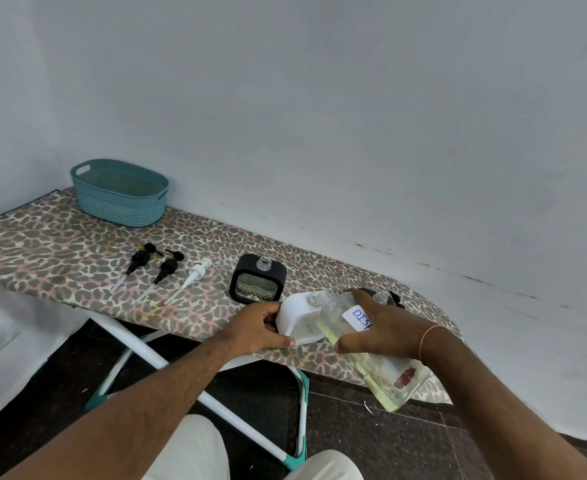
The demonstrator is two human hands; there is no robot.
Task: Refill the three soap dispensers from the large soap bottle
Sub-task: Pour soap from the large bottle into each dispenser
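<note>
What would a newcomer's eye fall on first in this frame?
The right hand tilting the large soap bottle of yellowish liquid toward the neck of the white dispenser, which the left hand steadies at the near edge of the leopard-print ironing board. Behind it stands an open black dispenser; three removed pumps lie in a row to the left, and a teal basket sits by the wall.
</note>
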